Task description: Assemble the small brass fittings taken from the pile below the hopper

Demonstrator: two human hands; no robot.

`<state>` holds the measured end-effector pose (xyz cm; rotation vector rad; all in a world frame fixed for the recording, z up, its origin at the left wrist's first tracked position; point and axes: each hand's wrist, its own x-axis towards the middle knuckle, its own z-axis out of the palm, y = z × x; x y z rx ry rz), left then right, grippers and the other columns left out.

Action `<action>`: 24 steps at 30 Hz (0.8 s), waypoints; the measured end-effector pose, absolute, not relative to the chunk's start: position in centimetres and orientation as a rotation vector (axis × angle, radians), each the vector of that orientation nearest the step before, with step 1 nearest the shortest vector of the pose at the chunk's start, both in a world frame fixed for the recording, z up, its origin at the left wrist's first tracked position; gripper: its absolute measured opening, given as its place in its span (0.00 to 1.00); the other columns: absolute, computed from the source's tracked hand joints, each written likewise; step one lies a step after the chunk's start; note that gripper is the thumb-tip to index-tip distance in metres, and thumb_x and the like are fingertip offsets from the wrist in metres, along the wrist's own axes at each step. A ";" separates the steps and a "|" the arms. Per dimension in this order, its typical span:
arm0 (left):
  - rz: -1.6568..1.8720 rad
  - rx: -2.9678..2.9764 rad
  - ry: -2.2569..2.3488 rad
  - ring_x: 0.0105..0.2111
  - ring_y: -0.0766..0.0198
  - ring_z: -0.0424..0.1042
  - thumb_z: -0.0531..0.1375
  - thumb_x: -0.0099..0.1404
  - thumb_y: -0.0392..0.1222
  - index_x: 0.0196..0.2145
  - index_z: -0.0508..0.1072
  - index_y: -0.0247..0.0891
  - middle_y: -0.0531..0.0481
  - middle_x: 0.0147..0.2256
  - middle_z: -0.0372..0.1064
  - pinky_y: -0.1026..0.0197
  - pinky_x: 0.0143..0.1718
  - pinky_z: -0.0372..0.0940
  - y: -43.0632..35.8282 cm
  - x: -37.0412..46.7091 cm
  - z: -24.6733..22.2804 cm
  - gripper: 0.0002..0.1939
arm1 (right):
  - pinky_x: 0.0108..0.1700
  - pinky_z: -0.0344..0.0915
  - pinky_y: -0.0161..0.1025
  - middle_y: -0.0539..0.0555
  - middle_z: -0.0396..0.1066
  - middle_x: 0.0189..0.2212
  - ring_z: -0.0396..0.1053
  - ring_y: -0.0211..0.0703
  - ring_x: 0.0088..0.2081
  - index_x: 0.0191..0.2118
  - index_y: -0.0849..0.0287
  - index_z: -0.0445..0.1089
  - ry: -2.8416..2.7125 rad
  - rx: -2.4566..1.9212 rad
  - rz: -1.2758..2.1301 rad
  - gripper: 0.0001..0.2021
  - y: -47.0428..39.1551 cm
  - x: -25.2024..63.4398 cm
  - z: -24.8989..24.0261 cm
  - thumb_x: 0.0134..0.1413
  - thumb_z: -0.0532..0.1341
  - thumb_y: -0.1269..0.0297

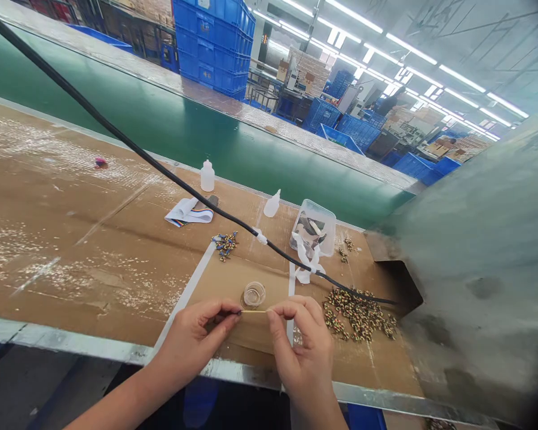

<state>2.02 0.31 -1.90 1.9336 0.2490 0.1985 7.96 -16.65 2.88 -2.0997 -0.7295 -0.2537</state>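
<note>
Head view: left hand [195,334] and right hand [303,337] face each other over the cardboard mat [260,272], near the table's front edge. Thin yellow stick [254,312] runs about level between them, its middle bare, one end at each set of fingertips. Left thumb and index pinched narrow on the left end; right thumb and index likewise on the right end. Something dark at the left fingertips, too small to tell. How far the stick goes in behind the fingers: hidden. Round clear cup [254,294] sits just beyond the stick, between the hands. Small pile of blue-and-yellow parts [225,245] farther off, up and left; large pile of parts [358,315] right of the right hand. Black cable [130,143] crosses above, apart from both hands.
</note>
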 end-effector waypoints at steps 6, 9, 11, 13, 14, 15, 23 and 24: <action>0.162 1.914 0.245 0.35 0.63 0.75 0.57 0.62 0.44 0.37 0.75 0.43 0.52 0.35 0.77 0.64 0.39 0.68 0.4 2.0 -2.4 0.09 | 0.40 0.58 0.41 0.51 0.68 0.31 0.63 0.43 0.37 0.32 0.56 0.69 -0.668 -2.151 -0.353 0.04 -16.9 9.0 2.2 0.57 0.58 0.67; 0.154 1.915 0.251 0.36 0.63 0.74 0.57 0.62 0.44 0.37 0.75 0.43 0.53 0.35 0.77 0.64 0.40 0.67 0.4 2.0 -2.5 0.09 | 0.40 0.56 0.42 0.51 0.68 0.31 0.63 0.43 0.37 0.32 0.55 0.69 -0.695 -2.217 -0.362 0.04 -16.8 9.2 1.8 0.57 0.59 0.66; 0.158 1.914 0.260 0.36 0.63 0.74 0.57 0.61 0.44 0.37 0.75 0.43 0.53 0.35 0.77 0.64 0.40 0.67 0.4 2.1 -2.5 0.09 | 0.41 0.56 0.42 0.51 0.68 0.31 0.62 0.44 0.37 0.32 0.55 0.69 -0.715 -2.258 -0.349 0.04 -16.6 9.3 1.6 0.57 0.59 0.66; 0.168 1.906 0.268 0.35 0.63 0.75 0.58 0.61 0.44 0.37 0.75 0.42 0.52 0.34 0.77 0.64 0.39 0.68 0.4 2.2 -2.4 0.09 | 0.41 0.55 0.42 0.51 0.68 0.31 0.62 0.44 0.37 0.32 0.55 0.69 -0.721 -2.281 -0.340 0.04 -16.5 9.4 1.5 0.57 0.59 0.66; 0.170 1.902 0.270 0.34 0.64 0.75 0.58 0.61 0.44 0.37 0.75 0.42 0.53 0.34 0.77 0.64 0.38 0.68 0.3 2.2 -2.3 0.09 | 0.41 0.55 0.42 0.50 0.68 0.31 0.62 0.44 0.37 0.32 0.55 0.69 -0.723 -2.286 -0.342 0.04 -16.4 9.4 1.4 0.57 0.59 0.66; 0.168 1.900 0.270 0.33 0.64 0.75 0.58 0.61 0.44 0.36 0.75 0.42 0.53 0.33 0.77 0.65 0.37 0.68 0.3 2.3 -2.2 0.09 | 0.41 0.55 0.42 0.50 0.68 0.31 0.62 0.44 0.37 0.32 0.55 0.69 -0.725 -2.289 -0.345 0.04 -16.4 9.4 1.4 0.57 0.59 0.66; 0.156 1.916 0.249 0.34 0.65 0.74 0.57 0.62 0.43 0.36 0.74 0.43 0.54 0.34 0.76 0.66 0.38 0.66 0.3 2.1 -2.1 0.08 | 0.39 0.58 0.39 0.49 0.67 0.30 0.64 0.41 0.36 0.31 0.55 0.68 -0.582 -2.084 -0.215 0.04 -17.1 9.4 2.3 0.57 0.58 0.65; 0.148 1.916 0.238 0.34 0.65 0.74 0.57 0.62 0.43 0.36 0.74 0.43 0.54 0.34 0.76 0.66 0.38 0.66 0.3 2.0 -2.2 0.08 | 0.38 0.59 0.38 0.49 0.67 0.29 0.64 0.40 0.35 0.30 0.55 0.68 -0.559 -2.042 -0.165 0.05 -17.1 9.4 2.5 0.57 0.58 0.65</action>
